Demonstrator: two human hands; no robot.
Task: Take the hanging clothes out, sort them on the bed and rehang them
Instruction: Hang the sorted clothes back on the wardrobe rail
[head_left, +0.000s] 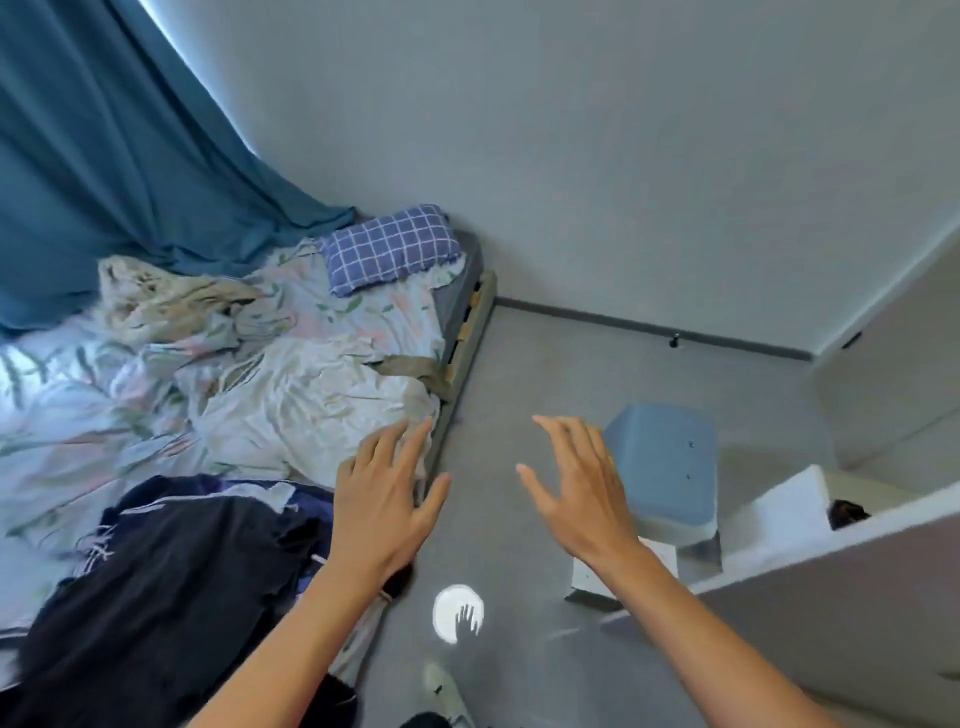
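Dark garments (171, 587) are lying heaped on the bed (62, 415), so sorting is seemingly underway. Left hand (384, 499) and right hand (576, 488) are hovering apart, fingers spread, holding nothing; next they likely need to grasp a garment.

Plain grey walls (597, 130) and grey floor (571, 374), teal curtain (104, 156) far left with daylight leaking past, blue stool (665, 467) on the right, round light spot (457, 613) near.

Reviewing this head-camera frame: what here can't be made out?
- Dark clothes on the bed: cut off by the bottom-left edge; single garments and hangers can't be told apart.
- Wardrobe or rail: not in frame.
- Dark object behind the white ledge: mostly hidden.
- Left hand, right hand: open, slightly blurred.
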